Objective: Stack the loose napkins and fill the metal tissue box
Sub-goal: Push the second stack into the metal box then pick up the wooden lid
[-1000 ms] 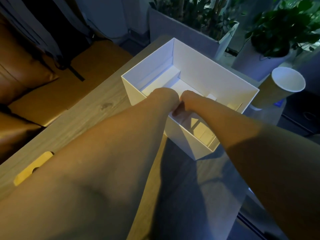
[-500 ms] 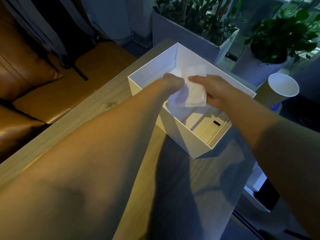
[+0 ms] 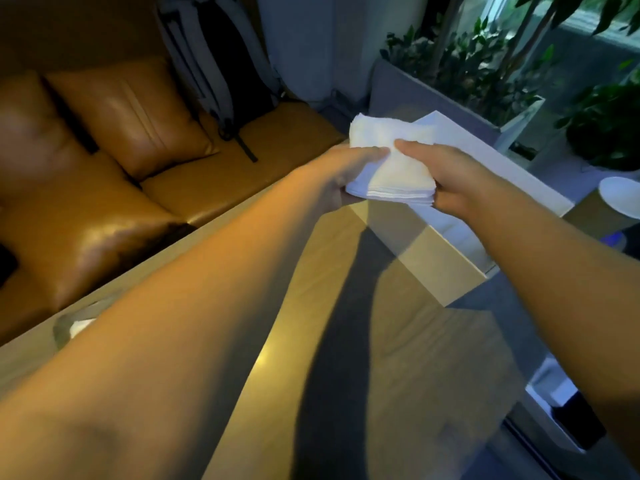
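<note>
A stack of white napkins (image 3: 398, 168) is held in the air between both hands, above the near left corner of the white cardboard box (image 3: 436, 261). My left hand (image 3: 341, 174) grips the stack's left side with the thumb on top. My right hand (image 3: 450, 178) grips its right side, thumb on top as well. At the table's left edge a shiny metal tissue box (image 3: 69, 327) shows partly, a bit of white napkin in it; my left forearm hides the rest of it.
The wooden table (image 3: 346, 341) runs from the box toward me. A paper cup (image 3: 620, 197) stands right of the box. A tan leather sofa (image 3: 104, 209) with a cushion and a backpack lies left; planters stand behind.
Both hands have lifted the napkin stack out of the white box and carried it up and to the left. The view has turned left, and the metal box has come into sight.
</note>
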